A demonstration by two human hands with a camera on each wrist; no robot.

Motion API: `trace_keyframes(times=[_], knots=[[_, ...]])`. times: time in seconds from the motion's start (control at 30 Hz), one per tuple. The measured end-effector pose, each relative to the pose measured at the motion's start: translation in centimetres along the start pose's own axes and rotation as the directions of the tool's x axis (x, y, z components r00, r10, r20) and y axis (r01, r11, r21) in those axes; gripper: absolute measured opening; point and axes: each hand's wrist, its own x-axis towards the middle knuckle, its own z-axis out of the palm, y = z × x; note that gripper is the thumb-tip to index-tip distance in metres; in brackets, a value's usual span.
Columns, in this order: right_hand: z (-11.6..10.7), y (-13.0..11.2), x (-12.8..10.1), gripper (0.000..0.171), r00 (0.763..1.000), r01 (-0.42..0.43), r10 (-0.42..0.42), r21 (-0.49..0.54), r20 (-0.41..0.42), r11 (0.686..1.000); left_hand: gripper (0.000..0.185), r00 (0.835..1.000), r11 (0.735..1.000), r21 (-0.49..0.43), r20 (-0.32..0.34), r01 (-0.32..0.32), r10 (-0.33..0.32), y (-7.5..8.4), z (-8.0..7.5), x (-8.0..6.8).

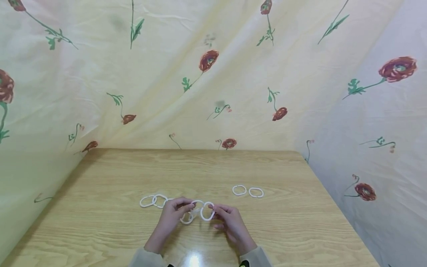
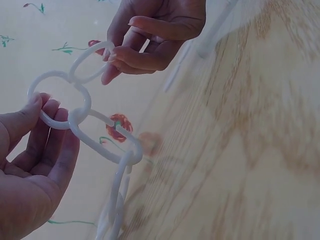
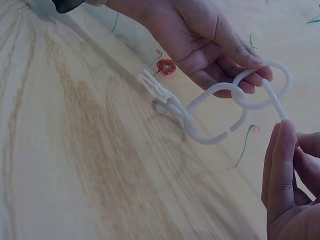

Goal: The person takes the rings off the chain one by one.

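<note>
Both hands, left [image 1: 171, 215] and right [image 1: 231, 219], pinch one white ring chain [image 1: 197, 211]; two loose rings [image 1: 248, 191] (unlinked) lie nearby.

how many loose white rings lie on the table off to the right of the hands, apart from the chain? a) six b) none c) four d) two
d: two loose rings lie side by side on the table, apart from the chain that the left hand and right hand hold.

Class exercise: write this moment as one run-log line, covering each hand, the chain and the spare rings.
left hand: pinches chain ring | right hand: pinches end ring | ring chain: trails left on table | two loose rings: flat, right, untouched
</note>
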Motion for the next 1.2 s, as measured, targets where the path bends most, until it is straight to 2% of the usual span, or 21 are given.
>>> trace_keyframes(times=[0.17, 0.3, 0.47, 0.67, 1.03, 1.2], knots=[[-0.2, -0.1, 0.0, 0.024, 1.0, 0.008, -0.008, -0.008, -0.022, 1.0, 0.019, 0.999, 1.0, -0.007, -0.019, 0.027, -0.027, 0.2, -0.2, 0.0], [-0.4, -0.2, 0.1, 0.014, 0.999, 0.02, -0.021, -0.009, -0.047, 1.0, 0.02, 1.0, 1.0, -0.002, -0.011, 0.008, -0.008, 0.3, -0.3, 0.0], [-0.5, -0.3, 0.2, 0.021, 0.997, 0.037, -0.037, -0.006, -0.072, 0.999, 0.019, 1.0, 1.0, 0.0, -0.014, -0.012, 0.012, 0.2, -0.3, -0.1], [-0.7, -0.3, 0.4, 0.009, 0.992, 0.055, -0.053, 0.011, -0.118, 0.998, 0.02, 1.0, 1.0, -0.007, -0.013, -0.008, 0.008, 0.1, -0.4, 0.0], [-1.0, -0.2, 0.5, 0.005, 0.978, 0.08, -0.068, 0.058, -0.198, 0.995, 0.021, 1.0, 1.0, -0.01, 0.025, 0.004, -0.004, -0.2, -0.7, -0.2], [-1.2, -0.3, 0.9, 0.014, 0.963, 0.091, -0.078, 0.04, -0.257, 0.995, 0.02, 1.0, 1.0, -0.006, 0.02, 0.005, -0.005, -0.1, -0.7, -0.1]])
